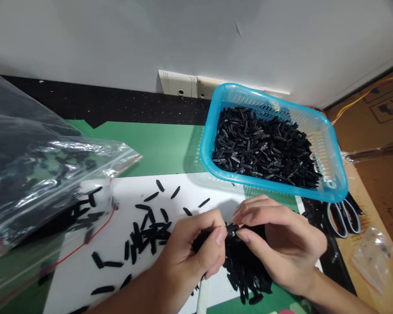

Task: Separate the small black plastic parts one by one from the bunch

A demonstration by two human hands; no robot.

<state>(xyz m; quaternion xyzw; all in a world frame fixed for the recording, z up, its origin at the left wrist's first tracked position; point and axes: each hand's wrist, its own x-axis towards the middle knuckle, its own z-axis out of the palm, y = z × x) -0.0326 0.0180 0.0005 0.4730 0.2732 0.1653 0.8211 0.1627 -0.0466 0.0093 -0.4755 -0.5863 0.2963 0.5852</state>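
Note:
Both hands meet over a white sheet point(173, 196). Thumb and curled fingers of my left hand point(196, 248) are closed on one end of a small black elongated piece point(232, 227). At its other end, the thumb and fingertips of my right hand point(278, 235) pinch around it. Below the right hand lies a dense pile of similar black pieces point(245, 279), partly hidden by that hand. More loose black pieces point(150, 231) are scattered left of my left hand. Under the left wrist, a white strip-like object point(202, 296) pokes out; its kind is unclear.
A blue plastic basket point(271, 185) full of black pieces stands behind the hands. Large clear zip bags point(52, 170) cover the left side. To the right are grey-handled scissors point(343, 220), a small clear bag point(371, 259) and a cardboard box point(376, 174). Wall sockets point(178, 85) sit behind.

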